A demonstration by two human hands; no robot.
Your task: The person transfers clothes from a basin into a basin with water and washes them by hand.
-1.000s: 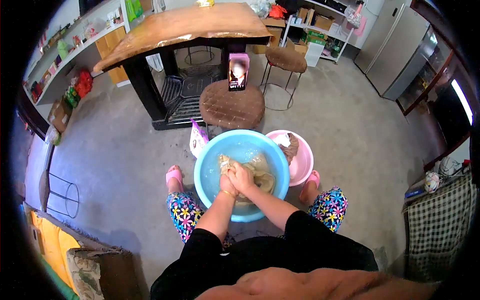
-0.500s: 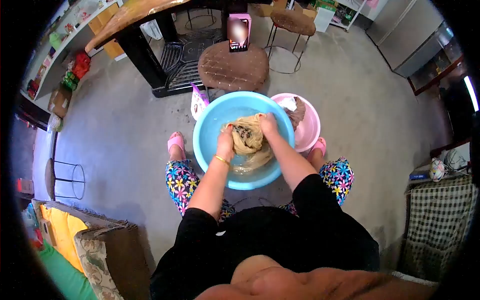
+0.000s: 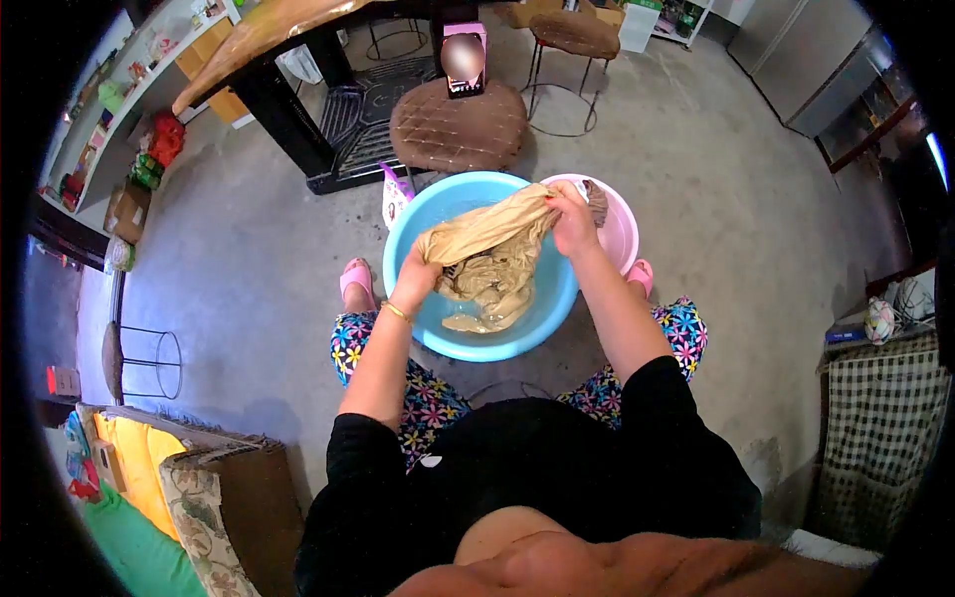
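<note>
A tan wet cloth [image 3: 492, 264] is stretched between my two hands over a blue basin [image 3: 398, 224] of water, its lower part hanging into the basin. My left hand [image 3: 418, 274], with a gold bracelet at the wrist, grips the cloth's left end above the basin's left side. At the cloth's upper right end, my right hand [image 3: 572, 221] pinches the edge near the basin's right rim. Beside the blue basin is a pink basin [image 3: 621, 234] with a brown cloth [image 3: 597, 202] in it, partly hidden by my right hand.
Behind the basin stands a brown stool [image 3: 458, 129] holding a phone [image 3: 464, 65]. A purple and white bag [image 3: 395, 196] touches the basin's left side. Farther back are a wooden table [image 3: 269, 35] and another stool [image 3: 575, 36]. A sofa [image 3: 249, 497] is at lower left.
From close together in the basin, my hands have moved apart and up. The bunched cloth is now spread between them. The view has tilted downward.
</note>
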